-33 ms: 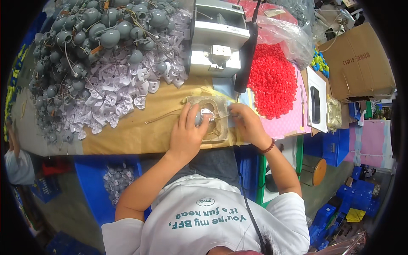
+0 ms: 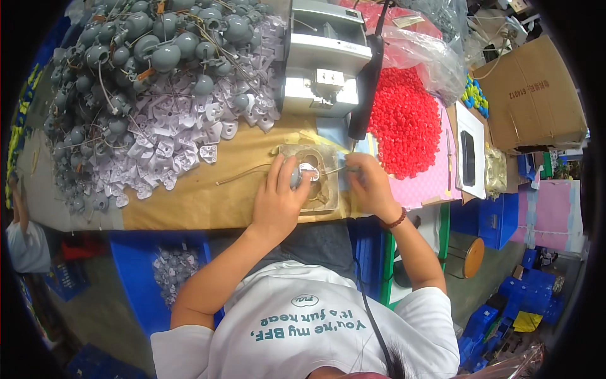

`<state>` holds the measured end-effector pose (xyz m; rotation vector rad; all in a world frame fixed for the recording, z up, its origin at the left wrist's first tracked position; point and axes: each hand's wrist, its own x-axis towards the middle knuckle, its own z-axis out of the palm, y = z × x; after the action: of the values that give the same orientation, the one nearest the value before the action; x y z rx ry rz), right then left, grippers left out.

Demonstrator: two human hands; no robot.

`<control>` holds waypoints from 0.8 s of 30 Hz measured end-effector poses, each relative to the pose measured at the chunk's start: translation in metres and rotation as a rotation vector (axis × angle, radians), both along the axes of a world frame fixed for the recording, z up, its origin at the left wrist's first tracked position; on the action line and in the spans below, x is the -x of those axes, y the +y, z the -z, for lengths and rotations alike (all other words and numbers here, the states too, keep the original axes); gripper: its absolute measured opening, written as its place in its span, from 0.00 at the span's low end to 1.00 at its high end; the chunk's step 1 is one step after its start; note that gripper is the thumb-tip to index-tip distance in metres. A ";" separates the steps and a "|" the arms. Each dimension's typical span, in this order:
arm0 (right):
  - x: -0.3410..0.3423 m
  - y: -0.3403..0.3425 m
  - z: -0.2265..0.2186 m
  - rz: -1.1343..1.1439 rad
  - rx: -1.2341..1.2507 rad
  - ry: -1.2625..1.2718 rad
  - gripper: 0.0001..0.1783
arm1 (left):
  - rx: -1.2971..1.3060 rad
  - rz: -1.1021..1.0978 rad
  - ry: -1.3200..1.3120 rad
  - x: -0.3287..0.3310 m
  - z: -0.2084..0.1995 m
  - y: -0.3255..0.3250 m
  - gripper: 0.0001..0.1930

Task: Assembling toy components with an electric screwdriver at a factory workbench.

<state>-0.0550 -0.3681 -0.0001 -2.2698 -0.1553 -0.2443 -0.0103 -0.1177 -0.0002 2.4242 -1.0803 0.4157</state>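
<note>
At the block (image 2: pixel 327 153), left hand (image 2: pixel 278 201) clasps white part (image 2: pixel 308 168); right hand (image 2: pixel 377 186) pinches thin rod (image 2: pixel 332 171)

From the head, a wide fisheye view looks down at close range onto the worktable (image 2: pixel 189 205).

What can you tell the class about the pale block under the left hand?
The pale block is squarish and lies flat on the brown table covering. It looks like dull, slightly yellowed plastic, though the material is uncertain. Rounded recesses show in its top. The left hand hides much of its left side, fingers on a grey and white part set over it.
</note>
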 end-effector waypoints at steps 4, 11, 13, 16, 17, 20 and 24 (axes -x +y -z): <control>-0.012 0.019 0.006 0.188 -0.499 -0.055 0.15 | 0.019 0.011 0.017 0.000 -0.002 0.001 0.18; -0.037 0.026 -0.024 -0.049 -1.414 0.483 0.24 | 0.040 0.041 0.067 -0.002 -0.001 0.007 0.17; -0.042 0.023 -0.030 -0.121 -1.197 0.566 0.24 | 0.044 0.056 0.068 -0.003 -0.001 0.007 0.17; -0.045 0.030 -0.044 -0.120 -0.711 0.593 0.23 | 0.051 0.076 0.063 -0.006 0.000 0.008 0.16; -0.046 0.032 -0.041 -0.113 -0.517 0.535 0.22 | 0.059 0.076 0.060 -0.006 0.001 0.008 0.16; -0.049 0.040 -0.044 -0.100 -0.205 0.408 0.20 | 0.073 0.062 0.063 -0.007 -0.001 0.007 0.19; -0.048 0.044 -0.040 -0.114 -0.030 0.213 0.22 | 0.072 0.060 0.087 -0.008 -0.004 0.006 0.18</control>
<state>-0.0073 -0.3237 0.0399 -2.2315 -0.1673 0.0551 -0.0027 -0.1118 0.0036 2.3184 -1.0786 0.3210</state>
